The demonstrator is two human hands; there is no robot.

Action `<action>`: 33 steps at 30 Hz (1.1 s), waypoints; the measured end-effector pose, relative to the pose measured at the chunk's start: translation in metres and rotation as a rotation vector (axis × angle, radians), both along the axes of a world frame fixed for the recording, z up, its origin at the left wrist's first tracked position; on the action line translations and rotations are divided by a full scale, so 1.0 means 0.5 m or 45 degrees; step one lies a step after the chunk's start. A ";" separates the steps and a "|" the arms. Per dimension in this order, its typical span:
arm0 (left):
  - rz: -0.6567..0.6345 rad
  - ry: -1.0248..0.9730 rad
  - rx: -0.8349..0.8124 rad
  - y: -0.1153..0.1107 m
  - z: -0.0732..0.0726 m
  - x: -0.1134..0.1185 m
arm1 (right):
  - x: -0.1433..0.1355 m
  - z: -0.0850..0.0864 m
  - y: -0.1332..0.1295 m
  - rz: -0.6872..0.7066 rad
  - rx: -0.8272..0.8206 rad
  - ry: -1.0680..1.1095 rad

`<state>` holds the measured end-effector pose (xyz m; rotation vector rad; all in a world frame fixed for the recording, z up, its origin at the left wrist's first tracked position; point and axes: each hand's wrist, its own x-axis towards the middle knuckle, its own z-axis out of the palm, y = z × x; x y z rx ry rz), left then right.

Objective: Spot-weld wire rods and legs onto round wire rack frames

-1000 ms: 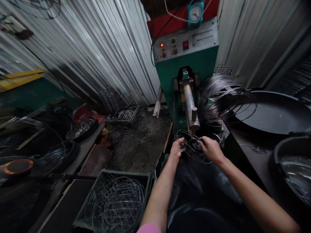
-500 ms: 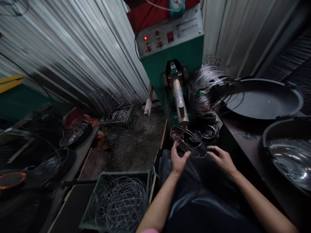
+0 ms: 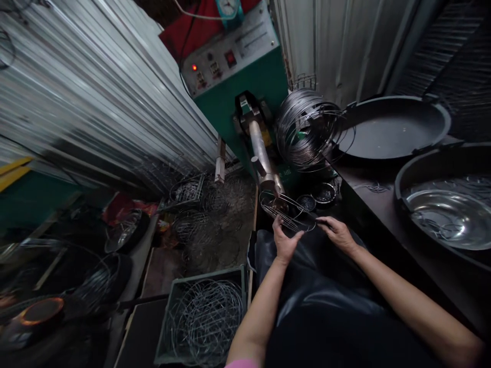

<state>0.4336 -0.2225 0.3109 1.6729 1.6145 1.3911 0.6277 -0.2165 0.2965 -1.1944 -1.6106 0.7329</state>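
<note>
A round wire rack [image 3: 294, 219] of thin parallel rods and a hoop is held in front of a green machine [image 3: 215, 110]. Fingers of my left hand [image 3: 286, 244] close on its near left edge, thumb pointing right. My right hand [image 3: 340, 236] pinches the rack's right edge between thumb and fingers. Above the rack's far side, the machine's cylindrical metal arm [image 3: 261, 148] ends in a tip; whether that tip touches the wires I cannot make out. Small round bowls [image 3: 324, 193] with small metal pieces sit just behind the rack.
A green crate [image 3: 166, 327] full of wire racks stands to the left of my lap. Coiled wire [image 3: 303, 133] hangs right of the machine arm. Large dark pans [image 3: 399, 128] and a shiny metal bowl [image 3: 471, 209] line the right side. Wire pieces litter the floor [image 3: 215, 250] at left.
My view has turned, so the machine sits further left and the crate further right. Both hands still hold the rack, now slightly shifted beneath the arm. Small orange glints near it are gone.
</note>
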 end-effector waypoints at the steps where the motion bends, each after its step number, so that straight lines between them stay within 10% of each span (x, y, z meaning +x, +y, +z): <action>1: -0.013 -0.125 -0.062 -0.001 -0.006 0.011 | -0.001 -0.004 -0.001 0.012 0.010 -0.015; 9: -0.069 -0.692 -0.334 0.009 0.009 0.059 | 0.001 -0.039 0.011 0.068 -0.017 -0.154; 21: -0.248 -1.094 -0.609 -0.035 0.082 0.044 | 0.013 0.085 -0.095 0.063 0.265 -0.288; 33: -0.158 -1.301 -0.515 -0.009 0.070 0.058 | -0.016 0.082 -0.072 -0.103 0.424 -0.397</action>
